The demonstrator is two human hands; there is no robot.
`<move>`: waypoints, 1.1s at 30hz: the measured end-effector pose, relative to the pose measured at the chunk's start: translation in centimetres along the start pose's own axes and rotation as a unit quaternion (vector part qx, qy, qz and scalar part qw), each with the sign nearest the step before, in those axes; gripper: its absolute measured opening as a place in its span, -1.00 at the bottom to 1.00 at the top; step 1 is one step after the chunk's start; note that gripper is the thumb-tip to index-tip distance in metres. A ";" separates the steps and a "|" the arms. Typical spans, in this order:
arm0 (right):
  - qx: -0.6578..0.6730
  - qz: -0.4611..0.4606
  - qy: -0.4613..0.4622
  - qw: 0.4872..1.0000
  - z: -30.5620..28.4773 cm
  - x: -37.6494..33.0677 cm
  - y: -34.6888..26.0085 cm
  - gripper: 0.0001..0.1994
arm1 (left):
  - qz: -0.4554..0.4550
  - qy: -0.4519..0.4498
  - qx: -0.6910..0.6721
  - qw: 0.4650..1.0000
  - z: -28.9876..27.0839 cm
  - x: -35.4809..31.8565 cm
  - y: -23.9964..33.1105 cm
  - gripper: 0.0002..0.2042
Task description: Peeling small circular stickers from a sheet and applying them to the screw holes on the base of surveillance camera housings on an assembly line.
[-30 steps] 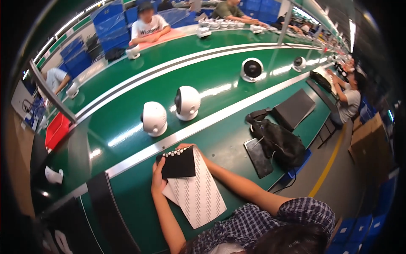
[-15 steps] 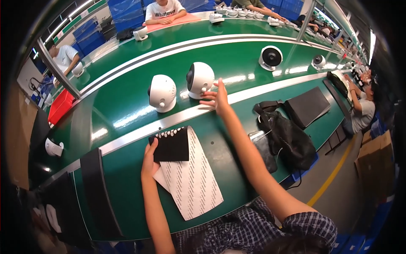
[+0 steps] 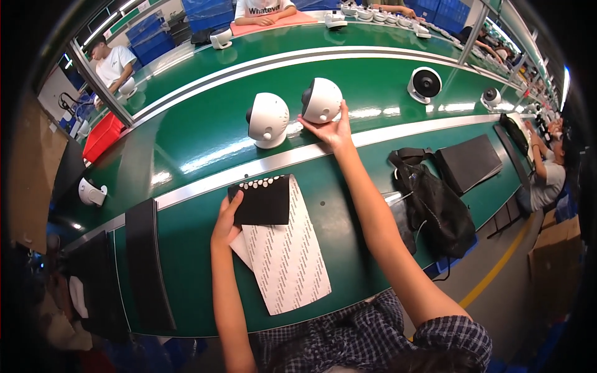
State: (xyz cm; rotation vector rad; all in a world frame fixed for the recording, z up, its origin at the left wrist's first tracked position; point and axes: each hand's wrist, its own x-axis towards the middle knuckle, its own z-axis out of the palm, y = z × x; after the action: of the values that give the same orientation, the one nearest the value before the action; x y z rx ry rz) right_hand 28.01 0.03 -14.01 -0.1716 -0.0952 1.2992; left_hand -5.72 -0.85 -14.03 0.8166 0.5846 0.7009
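My left hand [image 3: 227,222] grips the left edge of a black sheet [image 3: 264,204] with a row of small white round pieces along its top. A white backing sheet with printed slanted lines [image 3: 287,267] curls out from behind it and hangs toward my lap. My right hand [image 3: 331,129] is cupped around the underside of a white ball-shaped device [image 3: 323,101] with a dark round front, thumb and fingers on either side; its base is hidden by the hand. To its left, a similar white device [image 3: 268,121] stands upright on the green belt, touched by neither hand.
A black bag [image 3: 435,208] and a dark flat folder [image 3: 469,161] lie right of my right arm. Black strips [image 3: 146,267] rest at left. More white devices [image 3: 425,84] stand along the belt [image 3: 205,130]. A red bin [image 3: 104,138] is far left; co-workers sit beyond.
My right hand has gone from spread fingers beside the right-hand white device to cupping it from below. The view has shifted slightly; my left hand keeps its hold on the black sheet.
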 end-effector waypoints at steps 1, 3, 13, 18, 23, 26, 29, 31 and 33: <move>-0.011 -0.024 -0.003 1.000 0.2 -0.3 -0.1 -0.16 | 0.009 -0.015 0.006 1.000 -0.1 0.0 0.0 -0.63; -0.013 -0.022 0.004 1.000 0.9 -1.6 -0.4 -0.23 | 0.003 -0.002 -0.012 1.000 -0.5 -0.2 0.0 -0.61; -0.292 -0.050 -0.145 0.944 9.6 -9.0 2.1 -0.15 | 0.116 0.009 -0.102 0.988 -2.4 -1.9 3.9 -0.62; -0.434 -0.102 -0.106 0.889 11.5 -12.5 5.8 -0.17 | 0.232 -0.253 -0.295 0.892 -3.6 -7.9 7.2 -0.76; -0.625 -0.262 -0.237 0.696 10.9 -14.0 9.4 0.05 | 0.251 -0.237 -0.256 0.903 -4.3 -15.5 5.0 -0.70; -0.665 -0.304 -0.348 0.587 10.0 -14.5 11.6 0.10 | 0.272 -0.124 -0.211 0.931 -5.2 -16.9 1.6 -0.74; -0.733 -0.291 -0.431 0.439 9.1 -14.9 12.9 -0.21 | 0.244 -0.113 -0.270 0.925 -6.0 -16.7 -0.6 -0.75; -0.734 -0.242 -0.522 0.362 8.6 -15.0 13.3 -0.23 | 0.252 -0.128 -0.267 0.921 -6.3 -16.2 -0.8 -0.70; -0.747 -0.198 -0.522 0.362 8.4 -14.7 13.8 -0.18 | 0.238 -0.145 -0.264 0.923 -6.0 -15.7 -0.3 -0.65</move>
State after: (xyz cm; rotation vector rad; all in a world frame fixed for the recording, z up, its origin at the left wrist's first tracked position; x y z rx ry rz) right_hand 9.63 -9.94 -7.82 -0.7776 -2.3508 0.1833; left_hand -19.80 -10.06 -14.55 0.5339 -0.0921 1.0976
